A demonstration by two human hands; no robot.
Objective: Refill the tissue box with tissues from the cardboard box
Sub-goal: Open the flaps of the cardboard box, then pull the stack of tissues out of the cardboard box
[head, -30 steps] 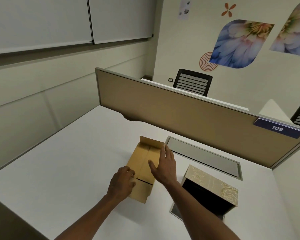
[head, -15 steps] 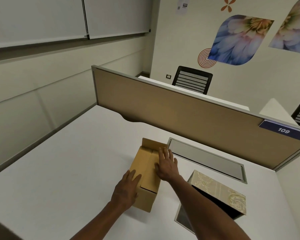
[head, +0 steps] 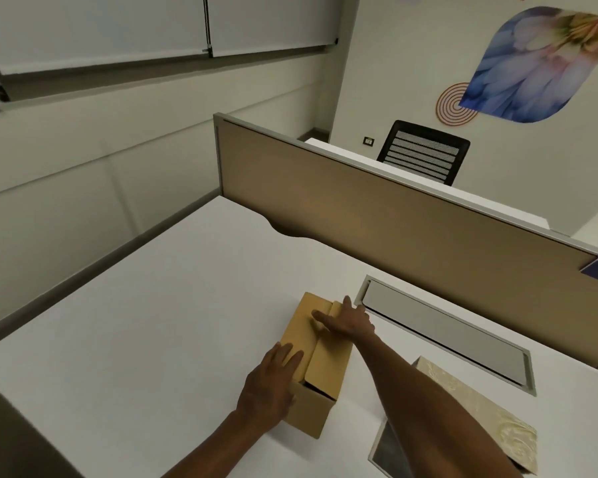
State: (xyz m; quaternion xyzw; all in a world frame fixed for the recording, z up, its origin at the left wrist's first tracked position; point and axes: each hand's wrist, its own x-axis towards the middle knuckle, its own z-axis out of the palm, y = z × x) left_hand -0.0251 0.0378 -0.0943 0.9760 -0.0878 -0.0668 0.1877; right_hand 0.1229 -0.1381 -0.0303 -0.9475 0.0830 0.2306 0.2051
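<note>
A small brown cardboard box point(head: 320, 401) lies on the white desk point(head: 152, 322), its top flaps folded down with a dark gap at the near end. My left hand point(head: 270, 384) rests flat on the near left corner of its top. My right hand point(head: 346, 320) presses flat on the far end of the flaps, fingers spread. The tissue box point(head: 477, 408), beige with a pale floral pattern, stands tilted at the lower right, partly hidden behind my right forearm. No tissues show.
A brown partition point(head: 394, 219) runs along the desk's far side. A grey cable-tray lid point(head: 442, 332) is set into the desk right of the box. A flat grey panel point(head: 390, 450) lies under the tissue box. A black chair point(head: 425, 151) stands beyond.
The far flap that stood up has been pushed down flat. My right hand slid toward the far end of the box top; my left hand flattened onto the near corner.
</note>
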